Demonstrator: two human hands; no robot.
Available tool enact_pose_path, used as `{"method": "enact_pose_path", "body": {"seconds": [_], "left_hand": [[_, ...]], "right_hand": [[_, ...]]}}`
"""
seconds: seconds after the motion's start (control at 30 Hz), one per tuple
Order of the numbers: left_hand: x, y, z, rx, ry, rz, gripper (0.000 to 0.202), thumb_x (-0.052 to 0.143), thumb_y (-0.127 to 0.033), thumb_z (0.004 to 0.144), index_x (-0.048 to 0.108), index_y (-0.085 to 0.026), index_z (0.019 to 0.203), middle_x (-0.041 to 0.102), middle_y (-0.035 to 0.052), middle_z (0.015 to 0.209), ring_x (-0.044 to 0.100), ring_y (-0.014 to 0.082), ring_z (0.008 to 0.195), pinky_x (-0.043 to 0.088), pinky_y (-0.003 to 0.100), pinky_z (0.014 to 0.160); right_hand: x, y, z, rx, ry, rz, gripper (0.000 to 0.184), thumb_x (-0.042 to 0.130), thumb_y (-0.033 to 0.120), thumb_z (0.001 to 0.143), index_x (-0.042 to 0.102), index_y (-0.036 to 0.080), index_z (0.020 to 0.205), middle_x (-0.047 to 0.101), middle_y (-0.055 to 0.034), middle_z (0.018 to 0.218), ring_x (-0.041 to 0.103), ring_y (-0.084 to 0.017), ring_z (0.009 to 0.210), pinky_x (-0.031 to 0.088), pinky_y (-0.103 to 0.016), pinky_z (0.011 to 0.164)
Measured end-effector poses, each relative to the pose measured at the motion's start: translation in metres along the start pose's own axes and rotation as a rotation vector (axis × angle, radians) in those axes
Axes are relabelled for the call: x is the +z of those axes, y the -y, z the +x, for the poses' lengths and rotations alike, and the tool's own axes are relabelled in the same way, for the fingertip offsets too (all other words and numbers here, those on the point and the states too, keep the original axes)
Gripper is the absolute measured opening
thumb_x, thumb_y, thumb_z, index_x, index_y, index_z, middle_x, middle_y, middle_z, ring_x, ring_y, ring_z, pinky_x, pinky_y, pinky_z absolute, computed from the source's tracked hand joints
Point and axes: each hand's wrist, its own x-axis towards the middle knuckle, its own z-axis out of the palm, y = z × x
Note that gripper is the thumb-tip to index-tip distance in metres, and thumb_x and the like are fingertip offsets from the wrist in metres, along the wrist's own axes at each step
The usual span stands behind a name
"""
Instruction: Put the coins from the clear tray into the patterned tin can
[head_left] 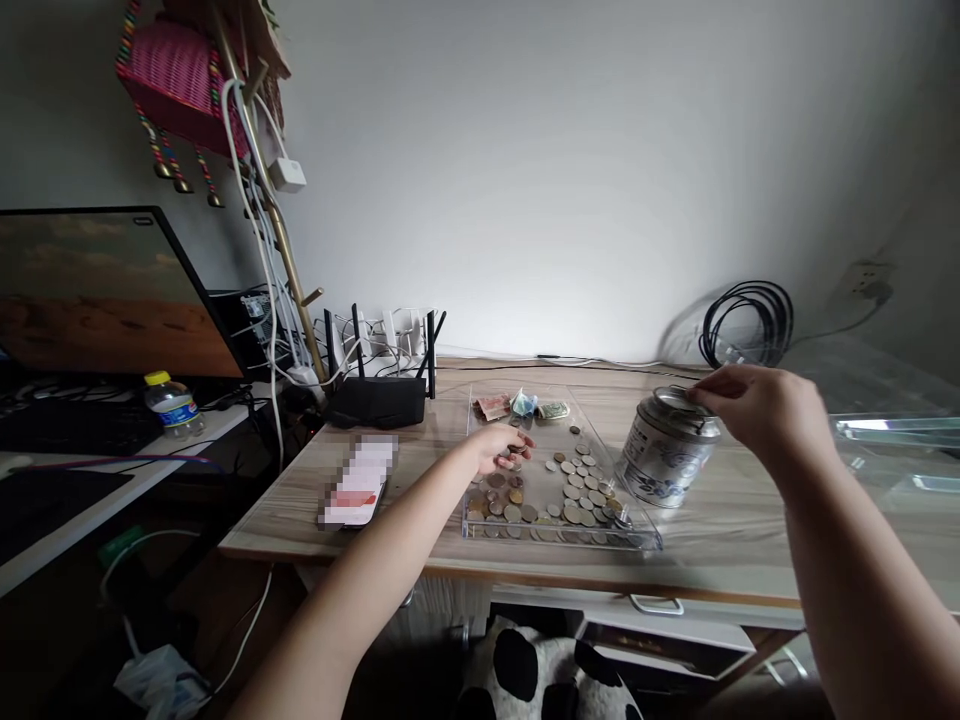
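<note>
My left hand (507,448) hovers over the clear plastic tray (529,535), its fingers curled around what look like coins (516,450). Several silver and brass-coloured coins (573,492) are spread across the tray. At its back lie folded banknotes (524,403). To the right of the tray stands a silver tin (666,455) with a blue-and-white pattern and a round top. My right hand (757,405) is at the tin's top, thumb and forefinger pinched together at the rim. Whatever is between those fingertips is too small to make out.
A phone (364,480) lies left of the tray, with a black router (379,400) behind it. A coiled black cable (746,325) leans on the wall. Further left are a monitor (97,290) and a bottle with a yellow cap (172,405). Drawer handles (657,606) jut out below the tabletop.
</note>
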Motion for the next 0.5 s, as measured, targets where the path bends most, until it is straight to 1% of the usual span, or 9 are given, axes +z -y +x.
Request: {"method": "enact_pose_path", "body": {"seconds": [0.07,0.13,0.2,0.33,0.43,0.5], "left_hand": [[-0.001,0.001,0.0,0.02,0.011,0.012,0.011,0.04,-0.006,0.075,0.049,-0.009,0.08,0.048,0.0014,0.061,0.029,0.0,0.037,0.011,0.016,0.036],[-0.002,0.002,0.001,0.032,0.018,0.028,0.01,0.044,-0.008,0.074,0.051,-0.008,0.081,0.048,0.001,0.061,0.028,-0.0005,0.037,0.01,0.016,0.036],[-0.003,0.003,0.001,0.042,0.021,0.046,0.008,0.049,-0.011,0.073,0.052,-0.008,0.08,0.048,0.0008,0.06,0.028,-0.001,0.036,0.009,0.017,0.036],[-0.003,0.003,0.0,0.062,-0.007,0.076,0.015,0.058,-0.02,0.069,0.054,-0.007,0.075,0.05,0.0004,0.059,0.025,-0.0021,0.035,0.007,0.017,0.036],[-0.002,0.001,-0.001,0.072,-0.054,0.083,0.024,0.063,-0.029,0.064,0.055,-0.008,0.071,0.049,-0.0012,0.055,0.023,-0.0025,0.035,0.006,0.017,0.037],[-0.002,0.001,-0.001,0.078,-0.053,0.088,0.029,0.064,-0.034,0.062,0.055,-0.008,0.07,0.048,-0.0023,0.054,0.023,-0.0025,0.035,0.006,0.017,0.036]], "right_hand": [[0.01,-0.012,0.008,0.014,0.106,0.019,0.024,0.056,0.041,0.058,0.064,0.025,0.074,0.062,-0.0016,0.068,0.051,-0.015,0.062,0.032,-0.024,0.051],[0.018,-0.017,0.013,0.014,0.157,0.033,0.026,0.056,0.042,0.057,0.064,0.024,0.074,0.063,-0.0019,0.069,0.052,-0.015,0.062,0.032,-0.025,0.052],[0.021,-0.017,0.017,-0.023,0.201,0.073,0.023,0.057,0.039,0.057,0.064,0.022,0.072,0.063,-0.0019,0.069,0.053,-0.015,0.063,0.033,-0.024,0.054],[0.022,-0.012,0.025,-0.061,0.254,0.113,0.021,0.056,0.035,0.058,0.063,0.019,0.07,0.064,-0.0024,0.068,0.054,-0.013,0.064,0.035,-0.023,0.058],[0.023,-0.012,0.028,-0.054,0.27,0.106,0.021,0.056,0.035,0.058,0.063,0.019,0.07,0.064,-0.0024,0.069,0.055,-0.013,0.065,0.036,-0.023,0.058],[0.024,-0.013,0.028,-0.059,0.268,0.109,0.021,0.056,0.035,0.058,0.063,0.019,0.07,0.064,-0.0025,0.07,0.055,-0.013,0.065,0.036,-0.022,0.058]]}}
